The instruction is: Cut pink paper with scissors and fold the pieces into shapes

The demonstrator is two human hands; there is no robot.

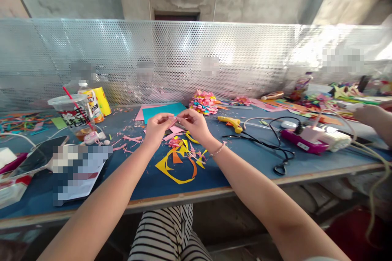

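My left hand [157, 129] and my right hand [196, 124] meet above the blue table, fingertips pinched together. Between them is a small pink piece of paper [175, 118], mostly hidden by the fingers. Behind my hands lies a teal paper sheet [156, 111], partly over a pink sheet [140, 114]. A mound of folded pink paper pieces [203, 102], with some blue and yellow, stands just beyond my right hand. Below my hands are cut yellow paper scraps [179, 181] and orange scraps [177, 157]. Pink slivers [132, 138] lie to the left.
A yellow glue gun [230, 123] lies to the right, near black cables [283, 155] and a purple power strip [301, 142]. At left stand a plastic cup [70, 116], a bottle [94, 104] and a tablet-like device [85, 173]. Another person's hand [372, 116] is at far right.
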